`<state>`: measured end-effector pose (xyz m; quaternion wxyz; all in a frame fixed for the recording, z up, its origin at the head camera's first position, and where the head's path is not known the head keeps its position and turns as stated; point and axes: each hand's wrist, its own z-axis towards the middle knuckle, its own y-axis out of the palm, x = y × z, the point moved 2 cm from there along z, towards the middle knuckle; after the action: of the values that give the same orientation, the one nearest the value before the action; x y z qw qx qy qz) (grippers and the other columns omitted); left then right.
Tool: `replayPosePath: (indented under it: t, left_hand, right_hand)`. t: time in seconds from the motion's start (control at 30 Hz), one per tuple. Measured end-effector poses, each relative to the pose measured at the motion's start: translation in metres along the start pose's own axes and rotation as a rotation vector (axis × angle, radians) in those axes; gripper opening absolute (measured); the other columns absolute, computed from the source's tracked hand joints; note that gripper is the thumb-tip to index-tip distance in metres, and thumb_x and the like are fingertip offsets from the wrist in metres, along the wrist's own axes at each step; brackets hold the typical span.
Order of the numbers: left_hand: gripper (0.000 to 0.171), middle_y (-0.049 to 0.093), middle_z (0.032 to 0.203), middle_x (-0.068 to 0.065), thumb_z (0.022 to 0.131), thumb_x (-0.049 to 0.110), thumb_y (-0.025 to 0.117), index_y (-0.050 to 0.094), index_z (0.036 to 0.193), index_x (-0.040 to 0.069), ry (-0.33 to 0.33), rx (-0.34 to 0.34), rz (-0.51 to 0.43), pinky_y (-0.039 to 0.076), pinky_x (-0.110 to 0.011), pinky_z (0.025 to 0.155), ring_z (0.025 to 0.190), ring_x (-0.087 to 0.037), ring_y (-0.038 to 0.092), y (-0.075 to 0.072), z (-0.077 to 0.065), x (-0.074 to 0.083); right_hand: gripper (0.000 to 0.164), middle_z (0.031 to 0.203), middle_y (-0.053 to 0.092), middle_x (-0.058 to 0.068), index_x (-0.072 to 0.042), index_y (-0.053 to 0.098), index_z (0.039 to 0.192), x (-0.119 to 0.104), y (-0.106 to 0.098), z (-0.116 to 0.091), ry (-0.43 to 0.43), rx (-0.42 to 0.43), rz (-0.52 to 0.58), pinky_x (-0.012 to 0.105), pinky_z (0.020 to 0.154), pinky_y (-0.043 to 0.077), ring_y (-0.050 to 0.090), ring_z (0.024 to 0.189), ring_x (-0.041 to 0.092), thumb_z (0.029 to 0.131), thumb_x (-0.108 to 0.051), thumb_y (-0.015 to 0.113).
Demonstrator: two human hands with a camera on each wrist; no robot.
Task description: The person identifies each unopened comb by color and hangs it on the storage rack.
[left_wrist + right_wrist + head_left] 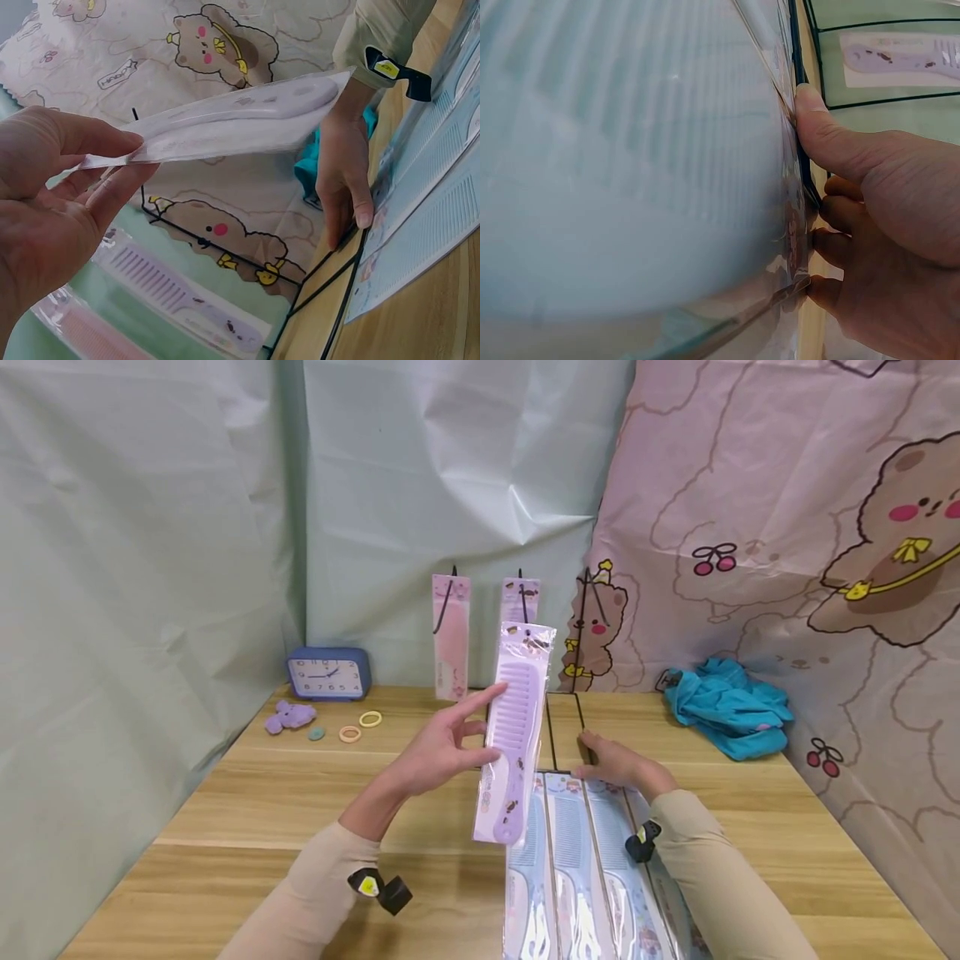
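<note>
My left hand [442, 745] pinches a purple wide-tooth comb in a clear packet [516, 735] by its left edge. The packet is raised, nearly upright, in front of a black wire display rack [551, 739]. In the left wrist view, that comb packet [240, 112] appears almost edge-on between thumb and fingers. My right hand [626, 766] grips the rack's low front wire, thumb on one side and curled fingers on the other. Right by it, several packets of blue combs [573, 852] lie side by side; one blue comb packet [630, 187] fills much of the right wrist view.
On the rack's hooks hang a pink comb packet [452, 639] and another purple comb packet [521, 589]. At the left stand a blue clock [330, 674], a purple plush toy [290, 717] and small rings [349, 734]. A teal cloth [727, 706] lies at the back right.
</note>
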<state>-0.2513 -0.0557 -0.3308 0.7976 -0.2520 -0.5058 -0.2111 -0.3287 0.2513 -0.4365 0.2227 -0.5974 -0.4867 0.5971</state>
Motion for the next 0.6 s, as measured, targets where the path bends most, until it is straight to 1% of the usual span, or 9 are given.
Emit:
replayPosePath:
  t: [0.17,0.27,0.33,0.37,0.4,0.47,0.5,0.57,0.6]
  left_hand:
    - [0.083,0.024,0.164,-0.003,0.089,-0.013,0.063,0.031,0.159,0.020,-0.001,-0.003,-0.005,0.059,-0.045,0.083,0.127,-0.036,0.054,-0.001,0.002,-0.004]
    - [0.080,0.025,0.163,-0.003,0.091,-0.011,0.063,0.032,0.158,0.018,0.011,0.013,0.030,0.059,-0.040,0.081,0.126,-0.038,0.054,-0.002,0.004,-0.005]
    - [0.077,0.026,0.163,-0.003,0.092,-0.009,0.061,0.032,0.158,0.018,0.018,0.030,0.062,0.060,-0.030,0.070,0.127,-0.038,0.054,-0.003,0.006,-0.007]
    - [0.075,0.026,0.163,-0.003,0.093,-0.009,0.059,0.032,0.158,0.019,0.018,0.040,0.072,0.057,-0.026,0.065,0.128,-0.037,0.054,-0.003,0.008,-0.008]
    - [0.074,0.026,0.163,-0.002,0.094,-0.008,0.058,0.033,0.158,0.019,0.015,0.053,0.080,0.053,-0.022,0.059,0.127,-0.036,0.054,-0.003,0.010,-0.009]
    - [0.074,0.025,0.163,-0.001,0.094,-0.008,0.056,0.032,0.158,0.020,0.014,0.074,0.076,0.044,-0.018,0.052,0.127,-0.033,0.055,-0.005,0.016,-0.012]
    - [0.074,0.025,0.164,-0.001,0.093,-0.008,0.055,0.032,0.158,0.019,0.012,0.085,0.068,0.041,-0.018,0.051,0.125,-0.031,0.057,-0.006,0.019,-0.014]
    - [0.075,0.024,0.164,0.000,0.093,-0.009,0.054,0.031,0.158,0.020,0.002,0.109,0.049,0.042,-0.018,0.053,0.111,-0.025,0.062,-0.008,0.026,-0.019]
    - [0.076,0.023,0.164,-0.001,0.092,-0.008,0.055,0.031,0.158,0.020,-0.005,0.123,0.049,0.043,-0.018,0.055,0.103,-0.022,0.062,-0.009,0.030,-0.021]
  right_hand:
    - [0.085,0.160,0.022,0.026,0.001,0.023,0.157,-0.001,0.000,0.000,-0.003,-0.005,-0.003,0.057,0.117,0.021,0.022,0.146,0.045,0.095,-0.036,0.068]
    - [0.085,0.160,0.022,0.027,0.002,0.023,0.157,-0.001,0.000,-0.001,-0.010,-0.010,-0.007,0.058,0.117,0.022,0.022,0.146,0.045,0.096,-0.037,0.067]
    - [0.084,0.160,0.022,0.027,0.002,0.022,0.157,-0.002,-0.001,-0.002,-0.015,-0.010,-0.004,0.057,0.117,0.022,0.023,0.146,0.046,0.096,-0.036,0.067]
    - [0.084,0.160,0.022,0.028,0.002,0.022,0.157,-0.003,-0.002,-0.003,-0.016,-0.009,-0.002,0.058,0.117,0.022,0.023,0.145,0.046,0.096,-0.035,0.067]
    - [0.084,0.160,0.022,0.028,0.002,0.022,0.157,-0.003,-0.003,-0.004,-0.011,-0.007,0.002,0.058,0.117,0.022,0.023,0.145,0.046,0.096,-0.035,0.067]
    - [0.084,0.160,0.022,0.028,0.002,0.021,0.157,-0.003,-0.004,-0.004,-0.012,-0.004,0.004,0.058,0.117,0.021,0.023,0.145,0.047,0.096,-0.034,0.067]
    - [0.084,0.160,0.021,0.028,0.001,0.021,0.157,-0.004,-0.004,-0.005,-0.010,-0.004,0.009,0.058,0.117,0.021,0.022,0.145,0.047,0.096,-0.034,0.067]
    - [0.085,0.160,0.021,0.028,0.001,0.021,0.158,-0.004,-0.003,-0.005,-0.006,-0.003,0.010,0.058,0.117,0.021,0.022,0.145,0.047,0.096,-0.035,0.068]
    - [0.085,0.160,0.021,0.028,0.000,0.021,0.158,-0.004,-0.002,-0.005,-0.006,-0.005,0.013,0.058,0.117,0.021,0.022,0.145,0.047,0.096,-0.035,0.068]
